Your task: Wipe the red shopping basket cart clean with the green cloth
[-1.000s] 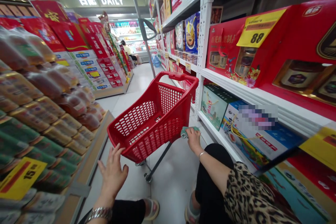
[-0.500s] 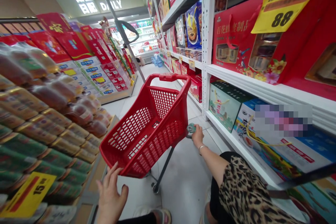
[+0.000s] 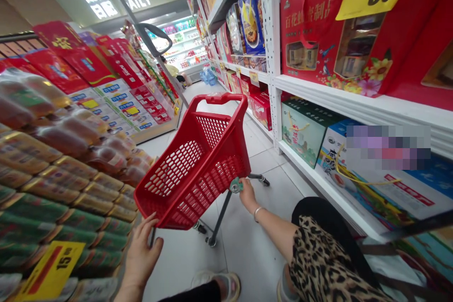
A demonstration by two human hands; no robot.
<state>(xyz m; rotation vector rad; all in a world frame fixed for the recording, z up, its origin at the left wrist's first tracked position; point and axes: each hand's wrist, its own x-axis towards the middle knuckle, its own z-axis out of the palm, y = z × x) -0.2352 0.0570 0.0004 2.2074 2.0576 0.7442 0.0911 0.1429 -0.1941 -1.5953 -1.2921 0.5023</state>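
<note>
A red plastic shopping cart (image 3: 242, 146) with a perforated basket and grey legs stands tilted in my view. Nothing shows inside its basket. My left hand (image 3: 141, 247) is at the basket's lower left corner, fingers stretched and thumb apart; its fingertips appear to touch the rim. Close beside the basket's right side, my right hand (image 3: 248, 196) pinches a small round grey-green object (image 3: 236, 185) with a paler centre. I cannot make out its kind.
Stacked cans (image 3: 46, 184) and bottles (image 3: 71, 127) line the left, with a yellow price sign (image 3: 53, 269). White shelving (image 3: 272, 56) on the right carries gift boxes (image 3: 307, 127). A grey pole with a dark loop (image 3: 155, 40) rises behind the cart. A person (image 3: 173, 68) is far down the aisle.
My right hand has moved left and slightly down with the round object, nearer the cart's leg. My left hand has shifted slightly left and down at the basket corner. The view has shifted a little.
</note>
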